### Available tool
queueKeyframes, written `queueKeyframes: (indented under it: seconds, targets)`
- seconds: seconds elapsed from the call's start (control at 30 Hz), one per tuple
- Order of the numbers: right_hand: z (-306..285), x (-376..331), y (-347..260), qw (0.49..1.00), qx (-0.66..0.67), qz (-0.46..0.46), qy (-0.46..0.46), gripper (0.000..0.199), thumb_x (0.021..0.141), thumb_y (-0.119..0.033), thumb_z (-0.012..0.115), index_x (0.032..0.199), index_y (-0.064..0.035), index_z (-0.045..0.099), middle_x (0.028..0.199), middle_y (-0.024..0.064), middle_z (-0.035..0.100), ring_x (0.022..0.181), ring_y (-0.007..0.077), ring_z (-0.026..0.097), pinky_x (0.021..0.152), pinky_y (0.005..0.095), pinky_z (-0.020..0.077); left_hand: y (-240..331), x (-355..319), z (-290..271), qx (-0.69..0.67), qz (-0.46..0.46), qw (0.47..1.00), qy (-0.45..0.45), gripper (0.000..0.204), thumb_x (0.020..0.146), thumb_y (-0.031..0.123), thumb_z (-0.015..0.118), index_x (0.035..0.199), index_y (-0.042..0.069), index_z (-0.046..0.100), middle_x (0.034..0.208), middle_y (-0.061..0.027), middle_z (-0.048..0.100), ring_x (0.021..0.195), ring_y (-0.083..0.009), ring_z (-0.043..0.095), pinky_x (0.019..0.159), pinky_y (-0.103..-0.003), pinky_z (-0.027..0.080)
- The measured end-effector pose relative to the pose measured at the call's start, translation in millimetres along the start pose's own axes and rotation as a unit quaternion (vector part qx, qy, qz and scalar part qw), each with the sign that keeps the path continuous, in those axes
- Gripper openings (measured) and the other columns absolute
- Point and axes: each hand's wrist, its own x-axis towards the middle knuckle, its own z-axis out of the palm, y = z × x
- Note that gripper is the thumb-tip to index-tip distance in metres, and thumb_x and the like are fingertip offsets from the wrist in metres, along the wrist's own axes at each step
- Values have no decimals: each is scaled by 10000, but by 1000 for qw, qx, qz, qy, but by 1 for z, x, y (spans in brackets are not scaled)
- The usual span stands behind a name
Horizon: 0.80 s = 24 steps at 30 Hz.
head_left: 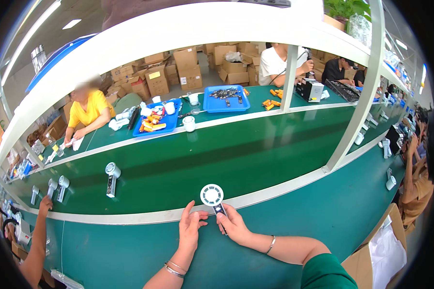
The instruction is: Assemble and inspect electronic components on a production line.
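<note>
One white fan (211,194) sits at six o'clock, its handle (219,209) pinched in my right fingers (231,213), left fingers (187,211) half-open and empty beside it: a handling step, I judge, next calling for a steady hold.

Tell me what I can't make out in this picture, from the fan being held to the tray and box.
All in the head view:
Handheld fan: part of its handle is hidden by the right hand.
Dark parts in the blue tray: too small to identify.
Cardboard box: its lower part is cut off by the picture's bottom edge.
</note>
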Motion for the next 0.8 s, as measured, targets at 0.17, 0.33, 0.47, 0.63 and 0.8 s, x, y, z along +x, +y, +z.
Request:
queueKeyframes:
  seconds: [0.17,0.33,0.47,0.63,0.8]
  targets:
    - [-1,0,1,1000,-15,-5,-17,372,963,-171,442,1281,-2,349,800,32,491,591,73,477,501,215,421,2,-1,0,11,4,1000,-4,485,957,244,472,1361,19,326,1013,-128,604,916,-176,576,762,-301,487]
    - [1,0,-2,999,-50,-10,-12,367,958,-165,446,1272,-1,350,809,37,489,593,77,481,506,219,426,2,-2,0,20,11,1000,-7,456,973,260,430,1357,34,335,1002,-122,601,900,-171,573,757,-298,487]
    - [-2,0,1,1000,-17,0,-7,368,959,-169,430,1273,-1,337,830,50,496,599,90,489,516,227,433,1,-3,-1,6,5,1000,-4,503,953,245,486,1365,11,319,1017,-131,606,912,-176,575,765,-299,485]
    - [-3,-1,-3,1000,-13,15,3,335,963,-169,402,1248,-3,343,819,53,501,602,98,492,508,237,434,0,-3,0,3,3,1000,-6,493,955,250,477,1364,18,328,1010,-127,605,919,-181,572,777,-305,479]
    - [-1,-2,-7,999,-41,15,7,307,964,-176,399,1208,6,359,799,47,492,594,90,479,497,236,425,-2,-2,-2,5,6,1000,-8,501,957,273,470,1365,19,328,1012,-123,602,920,-177,567,778,-305,477]
